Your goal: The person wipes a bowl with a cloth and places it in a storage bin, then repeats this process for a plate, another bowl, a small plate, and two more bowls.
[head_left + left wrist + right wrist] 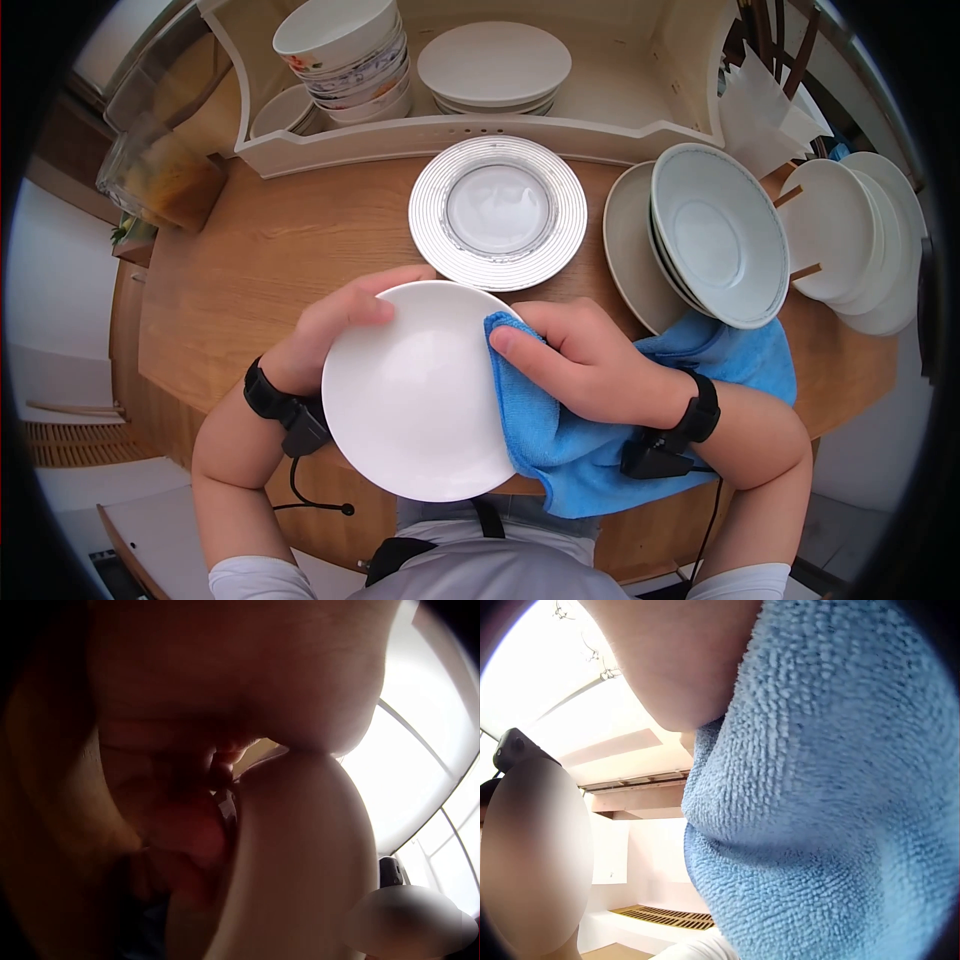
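Observation:
A plain white plate (415, 400) is held up over the table's near edge, its face toward the head camera. My left hand (345, 325) grips its upper left rim, thumb on the face and fingers behind. At the right rim my right hand (590, 360) pinches a blue cloth (540, 430) against the plate, thumb in front. The cloth drapes down from that hand and trails right beneath the forearm; it fills much of the right wrist view. In the left wrist view the plate (292, 847) shows dark and edge-on, with fingers behind it.
Just beyond lies a silver-ringed plate (497, 212). To the right, pale bowls (720, 235) lean on a larger plate (628, 245), near white plates (835, 230) in a rack. A cream bin (620, 100) at the back holds stacked bowls (345, 60) and plates (495, 65). A clear container (165, 175) stands left.

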